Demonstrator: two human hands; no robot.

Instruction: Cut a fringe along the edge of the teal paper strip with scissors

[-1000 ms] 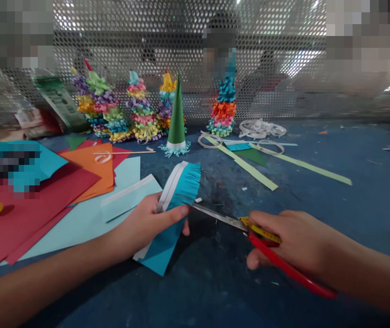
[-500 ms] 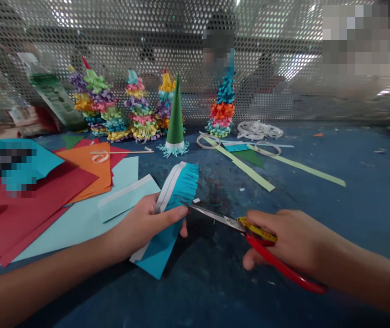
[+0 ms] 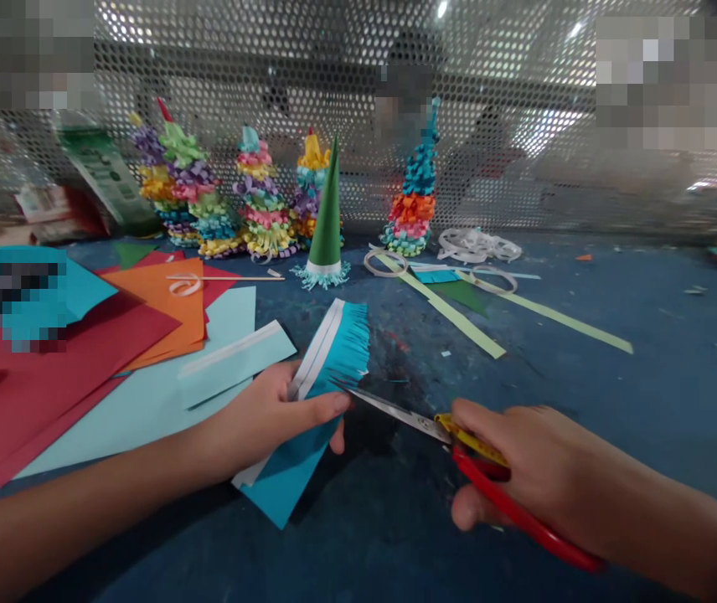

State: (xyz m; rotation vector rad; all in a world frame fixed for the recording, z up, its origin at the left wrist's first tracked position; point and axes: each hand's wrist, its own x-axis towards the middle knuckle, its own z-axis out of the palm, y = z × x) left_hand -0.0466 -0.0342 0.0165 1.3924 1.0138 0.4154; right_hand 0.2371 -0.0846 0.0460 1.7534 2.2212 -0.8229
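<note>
My left hand (image 3: pixel 299 410) pinches a folded blue paper strip (image 3: pixel 292 469) between thumb and fingers. White tape runs along the strip's left edge, and its upper right edge is cut into a fine fringe. My right hand (image 3: pixel 528 469) grips scissors (image 3: pixel 490 473) with red and yellow handles. Their blades are nearly closed, with the tips at the strip's uncut edge just above my left thumb. Behind the strip stands a green paper cone (image 3: pixel 326 222) with a light-blue fringe at its base. A folded pale-blue strip (image 3: pixel 233 364) lies left of my left hand.
Red sheets (image 3: pixel 82 368), an orange sheet (image 3: pixel 167 310) and pale-blue paper (image 3: pixel 113 427) overlap at left. Several fringed cones (image 3: pixel 261 201) line the perforated metal screen (image 3: pixel 346 50), with a bottle (image 3: pixel 104 180) beside them. Pale-green strips (image 3: pixel 459 318) and rolls of white tape (image 3: pixel 477 244) lie beyond my right hand.
The scissors and my right hand have shifted slightly downward. The blue strip's lower end has swung a little down and left, still in my left hand.
</note>
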